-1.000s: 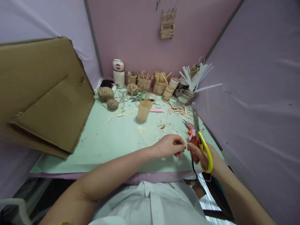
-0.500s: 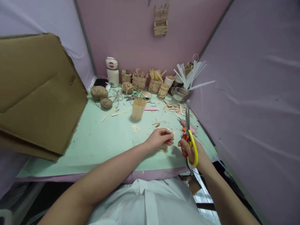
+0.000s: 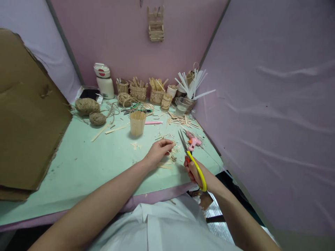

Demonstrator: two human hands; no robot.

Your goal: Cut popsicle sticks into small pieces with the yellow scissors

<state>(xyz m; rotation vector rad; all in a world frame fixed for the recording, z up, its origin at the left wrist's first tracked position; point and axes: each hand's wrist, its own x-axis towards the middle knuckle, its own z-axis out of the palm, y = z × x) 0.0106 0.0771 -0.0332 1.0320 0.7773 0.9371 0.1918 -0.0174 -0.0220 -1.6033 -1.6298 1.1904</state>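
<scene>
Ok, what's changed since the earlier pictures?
The left hand has drawn away from the right hand, moving left and forward. The scissors, still in the right hand, now tilt left. The view has swung right. Nothing was visibly taken or let go. The pale cup and pink glue gun stayed put.

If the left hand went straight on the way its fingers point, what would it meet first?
The left hand would probably meet the scissors first, at their blades; depth is unclear, so it might miss.
</scene>
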